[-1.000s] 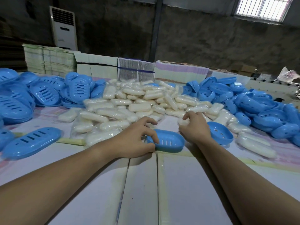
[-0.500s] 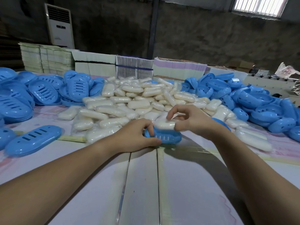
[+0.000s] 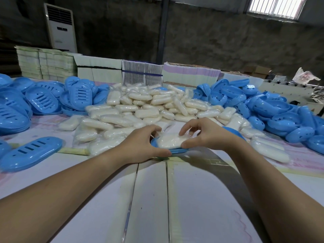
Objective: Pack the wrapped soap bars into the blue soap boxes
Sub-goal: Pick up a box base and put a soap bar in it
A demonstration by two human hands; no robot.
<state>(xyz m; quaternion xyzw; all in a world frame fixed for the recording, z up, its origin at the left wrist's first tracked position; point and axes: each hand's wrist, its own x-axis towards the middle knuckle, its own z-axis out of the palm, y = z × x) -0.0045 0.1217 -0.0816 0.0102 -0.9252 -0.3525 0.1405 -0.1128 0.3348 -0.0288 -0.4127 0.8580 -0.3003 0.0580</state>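
Head view is showing both arms reaching out over the table (image 3: pixel 150 199), where one packing step is happening just in front of the heap of stock. The left hand (image 3: pixel 142 146) is curling its fingers and thumb round the near left end of a blue soap box base (image 3: pixel 175 151), and it is probably pinning the tray to the table so that it is not sliding while it is being loaded. The right hand (image 3: pixel 208 134) is pinching the right end of a wrapped soap bar (image 3: pixel 171 141) between thumb and bent fingers; the bar is lying in the open tray, touching its rim, and is seemingly being pressed level so a lid can go on.

Everything else is lying where either hand can reach it, which is presumably why it is laid out in this way. A pile of wrapped soap bars (image 3: pixel 149 106) is sitting straight ahead, just beyond the hands. Slotted blue lids (image 3: pixel 43 100) are heaped on the left, with one lid (image 3: pixel 31 153) lying apart, nearer the person. Blue tray halves (image 3: pixel 273 109) are heaped on the right. Flat cartons (image 3: pixel 98 67) are standing in stacks along the far edge, and a white air conditioner (image 3: pixel 60 27) is standing against the wall behind.

By my judgement the bar is nearly seated and the box is not yet covered.
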